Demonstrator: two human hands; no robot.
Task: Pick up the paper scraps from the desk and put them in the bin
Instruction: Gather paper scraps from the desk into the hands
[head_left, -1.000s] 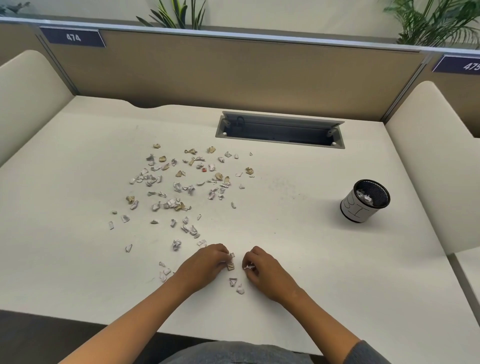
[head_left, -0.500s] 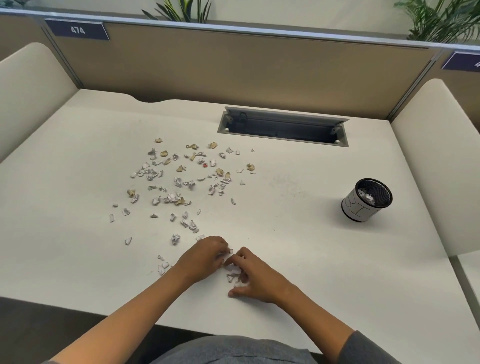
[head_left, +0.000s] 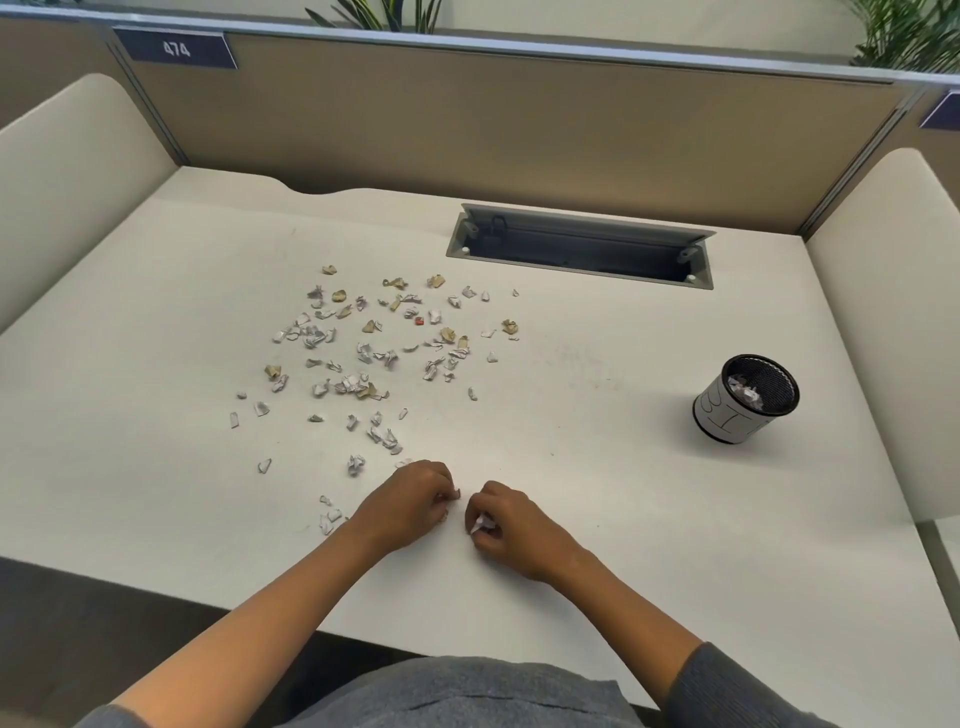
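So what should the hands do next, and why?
Probably carry what they hold over to the bin on the right. The right hand already grips a white scrap, and the left hand pinches bits too, while the spot between them looks picked up. Many paper scraps remain farther back on the desk.

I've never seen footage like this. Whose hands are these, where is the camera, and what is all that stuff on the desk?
There is no machine here: a person wears a wide-angle camera on the head, looking down at their own two hands. The desk is strewn with small torn paper scraps, white and tan. To the right stands a small round bin with some scraps already inside. At the back is an open cable slot. The left hand and the right hand sit close together near the front edge, fingers curled. The right hand pinches a white scrap; the left seems to hold scraps too.
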